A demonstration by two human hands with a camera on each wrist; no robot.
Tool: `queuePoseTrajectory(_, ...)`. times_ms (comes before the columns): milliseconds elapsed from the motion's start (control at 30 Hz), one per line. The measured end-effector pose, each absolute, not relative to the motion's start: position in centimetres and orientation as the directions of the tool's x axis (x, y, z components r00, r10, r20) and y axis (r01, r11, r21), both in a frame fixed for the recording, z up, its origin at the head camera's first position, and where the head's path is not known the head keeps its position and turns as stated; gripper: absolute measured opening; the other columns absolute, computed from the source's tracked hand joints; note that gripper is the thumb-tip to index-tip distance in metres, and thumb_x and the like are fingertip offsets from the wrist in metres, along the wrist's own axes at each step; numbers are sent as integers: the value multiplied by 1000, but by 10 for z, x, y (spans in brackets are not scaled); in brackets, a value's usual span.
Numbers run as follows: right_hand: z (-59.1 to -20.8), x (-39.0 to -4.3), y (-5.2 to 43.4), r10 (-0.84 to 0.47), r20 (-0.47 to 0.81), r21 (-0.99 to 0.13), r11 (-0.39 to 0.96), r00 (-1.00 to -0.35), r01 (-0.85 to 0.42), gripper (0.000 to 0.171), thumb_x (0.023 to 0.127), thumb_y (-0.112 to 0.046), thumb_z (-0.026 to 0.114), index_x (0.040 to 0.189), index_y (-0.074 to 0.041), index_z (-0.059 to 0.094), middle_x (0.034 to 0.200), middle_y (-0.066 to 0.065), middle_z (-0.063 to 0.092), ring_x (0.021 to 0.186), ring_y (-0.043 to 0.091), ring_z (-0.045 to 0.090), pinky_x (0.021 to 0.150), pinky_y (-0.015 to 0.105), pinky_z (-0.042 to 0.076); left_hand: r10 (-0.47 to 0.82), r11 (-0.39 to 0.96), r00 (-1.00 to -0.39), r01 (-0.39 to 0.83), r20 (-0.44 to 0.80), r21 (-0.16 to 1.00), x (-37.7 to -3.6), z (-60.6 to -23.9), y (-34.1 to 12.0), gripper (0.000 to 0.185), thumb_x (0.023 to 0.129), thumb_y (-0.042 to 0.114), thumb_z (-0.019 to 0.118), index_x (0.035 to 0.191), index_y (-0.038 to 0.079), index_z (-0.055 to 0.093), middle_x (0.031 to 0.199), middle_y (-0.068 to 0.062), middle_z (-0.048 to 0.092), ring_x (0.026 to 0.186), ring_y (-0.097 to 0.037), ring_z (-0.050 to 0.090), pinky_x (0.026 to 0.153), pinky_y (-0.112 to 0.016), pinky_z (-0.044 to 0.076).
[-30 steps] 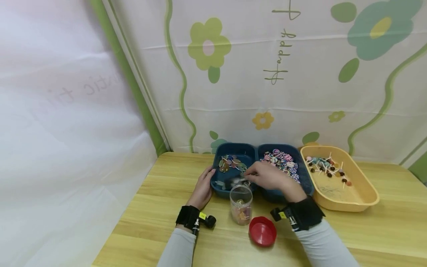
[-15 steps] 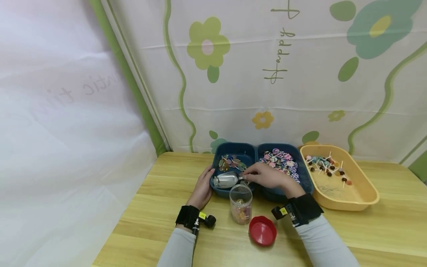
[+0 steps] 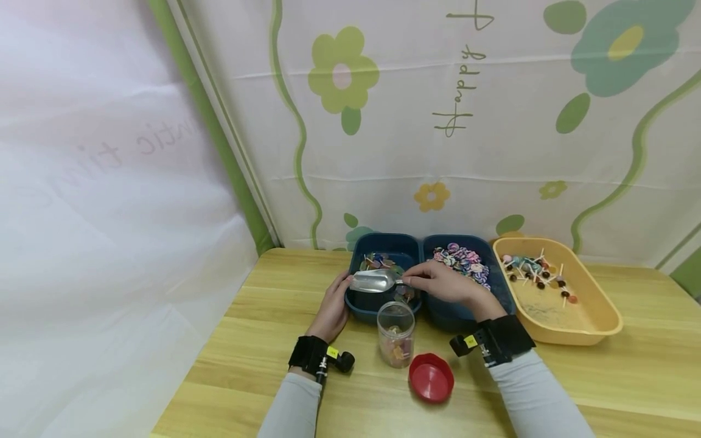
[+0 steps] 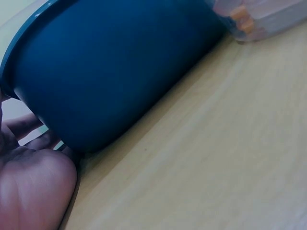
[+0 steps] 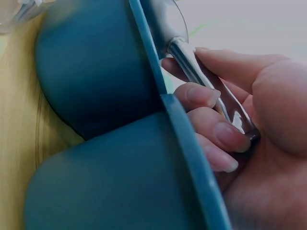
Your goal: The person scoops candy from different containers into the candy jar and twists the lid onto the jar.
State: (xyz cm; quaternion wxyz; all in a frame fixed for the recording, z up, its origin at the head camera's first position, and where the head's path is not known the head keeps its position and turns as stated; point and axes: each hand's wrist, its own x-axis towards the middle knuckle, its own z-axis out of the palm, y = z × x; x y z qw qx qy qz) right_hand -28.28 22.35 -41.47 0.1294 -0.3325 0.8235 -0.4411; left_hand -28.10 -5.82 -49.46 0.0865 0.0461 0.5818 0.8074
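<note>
Nearest me, my red lid lies beside the clear jar. Beyond them my left hand rests with straight fingers against the left blue tub. My right hand pinches the metal scoop by its handle; its long axis runs sideways over that tub, bowl pointing left. Farther right sits the yellow tray. The backdrop reads "Happy".

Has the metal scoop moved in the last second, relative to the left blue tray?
Yes. The metal scoop has risen from low in the left blue tray to above its rim, held by the right hand.
</note>
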Motion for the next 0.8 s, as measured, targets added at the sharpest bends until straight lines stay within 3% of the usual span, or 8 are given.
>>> queuePoseTrajectory(467,-419,-283,223,-592,136,-805,401,-795,-437,30,108,-12,52,128,2,68,112,16,70,96,39,62,83,34,53,194,-333,-981,-95,-31,938,-279,-496,-58,57,112,30,44,160,5,27,166,-16,25,154,-26,20,124,-41,21)
queuePoseTrajectory(600,-417,-282,226,-588,145,-795,409,-796,-448,30,108,-13,52,129,2,68,116,14,70,95,29,61,83,32,52,197,-336,-980,-84,-17,938,-279,-496,-58,55,112,29,43,159,5,30,165,-15,27,154,-25,21,124,-41,21)
queuePoseTrajectory(800,-407,-282,239,-546,137,-810,419,-827,-411,32,109,-19,52,129,-1,70,82,9,55,61,15,46,57,28,43,204,-346,-979,-68,4,936,-280,-496,-58,51,113,26,40,158,5,32,166,-13,26,154,-23,21,124,-40,22)
